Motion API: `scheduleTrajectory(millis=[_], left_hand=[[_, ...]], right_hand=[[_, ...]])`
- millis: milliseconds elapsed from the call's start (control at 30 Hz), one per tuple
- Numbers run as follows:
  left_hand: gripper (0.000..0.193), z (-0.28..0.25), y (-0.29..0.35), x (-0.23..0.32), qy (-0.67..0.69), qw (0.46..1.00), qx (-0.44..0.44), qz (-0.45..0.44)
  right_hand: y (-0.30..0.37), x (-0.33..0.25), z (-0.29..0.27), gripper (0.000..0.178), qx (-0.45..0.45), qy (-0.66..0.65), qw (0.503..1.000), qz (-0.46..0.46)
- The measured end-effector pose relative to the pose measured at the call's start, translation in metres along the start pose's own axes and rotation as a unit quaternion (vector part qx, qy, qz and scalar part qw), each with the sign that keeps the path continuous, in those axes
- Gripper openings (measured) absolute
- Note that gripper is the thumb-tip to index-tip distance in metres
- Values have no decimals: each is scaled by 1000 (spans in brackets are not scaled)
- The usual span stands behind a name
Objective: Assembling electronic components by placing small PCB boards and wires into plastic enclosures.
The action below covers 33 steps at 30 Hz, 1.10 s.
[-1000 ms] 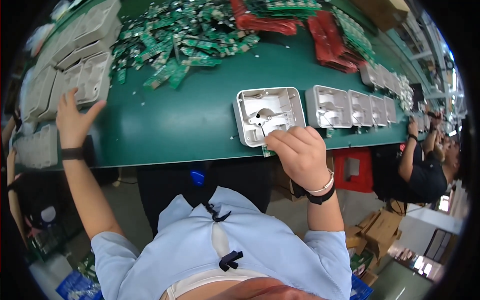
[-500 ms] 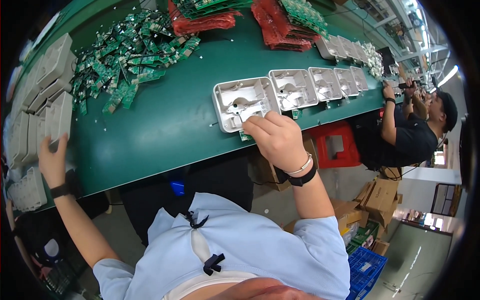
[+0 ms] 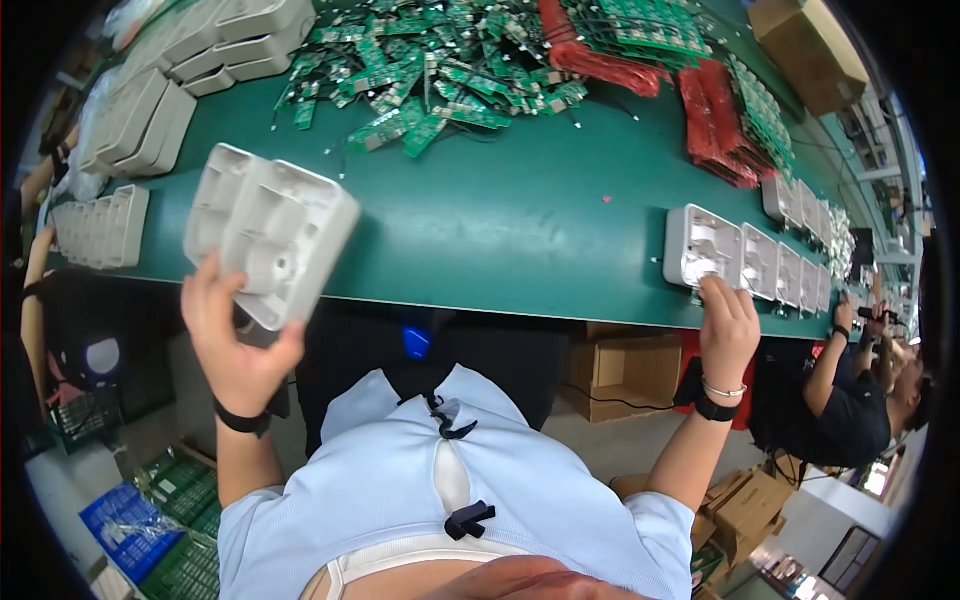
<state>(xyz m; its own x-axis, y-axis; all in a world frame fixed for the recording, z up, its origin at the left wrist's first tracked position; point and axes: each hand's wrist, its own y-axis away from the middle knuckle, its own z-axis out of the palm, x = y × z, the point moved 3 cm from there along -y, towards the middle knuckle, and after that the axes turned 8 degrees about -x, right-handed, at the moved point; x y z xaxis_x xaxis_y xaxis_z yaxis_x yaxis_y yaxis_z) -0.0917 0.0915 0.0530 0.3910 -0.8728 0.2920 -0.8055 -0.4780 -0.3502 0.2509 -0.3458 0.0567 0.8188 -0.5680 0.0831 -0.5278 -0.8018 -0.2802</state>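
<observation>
My left hand point(image 3: 235, 330) grips a white plastic housing point(image 3: 318, 225), which it holds tilted over the table's near edge, its hollow compartments showing. The thumb is at its lower corner and the fingers are along its near side. At the right, my right hand point(image 3: 730, 325) has its closed fingers on the near rim of another white housing point(image 3: 690, 235), the first in a row along the table edge. Its fingertips are partly hidden against that rim. Small green board parts stick out at the near side of this row.
Loose green circuit boards point(image 3: 430, 85) lie heaped at the back, beside stacked boards with red wrap point(image 3: 715, 120). Stacked white housings point(image 3: 135, 120) stand at the left. A cardboard box point(image 3: 625, 375) sits under the table. A co-worker point(image 3: 835, 400) is at the far right.
The view has swung left. My left hand has lifted a white housing away from the stack at the left and brought it nearer. The right hand stays at the first housing in the row.
</observation>
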Motion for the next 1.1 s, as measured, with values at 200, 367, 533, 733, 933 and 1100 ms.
scheduleTrajectory(millis=[200, 367, 533, 733, 933, 1100], left_hand=[[70, 18, 8, 18, -2, 999, -33, -5], [72, 34, -4, 22, -31, 999, -20, 8], [72, 37, -7, 25, -58, 998, -31, -9], [70, 39, -9, 36, -52, 996, -66, -14], [64, 37, -9, 39, -53, 995, -79, 0], [60, 28, -11, 49, -35, 998, -44, 29]], right_hand=[[-8, -12, -11, 21, 44, 76, 995, 50], [-80, -87, -14, 27, -16, -282, 954, 106], [-196, -165, 27, 19, -19, -221, 973, -65], [-242, -183, 82, 9, -75, -41, 994, -72], [-221, -173, 62, 9, -13, -105, 990, -97], [-181, -121, 38, 9, -197, -463, 859, 96]])
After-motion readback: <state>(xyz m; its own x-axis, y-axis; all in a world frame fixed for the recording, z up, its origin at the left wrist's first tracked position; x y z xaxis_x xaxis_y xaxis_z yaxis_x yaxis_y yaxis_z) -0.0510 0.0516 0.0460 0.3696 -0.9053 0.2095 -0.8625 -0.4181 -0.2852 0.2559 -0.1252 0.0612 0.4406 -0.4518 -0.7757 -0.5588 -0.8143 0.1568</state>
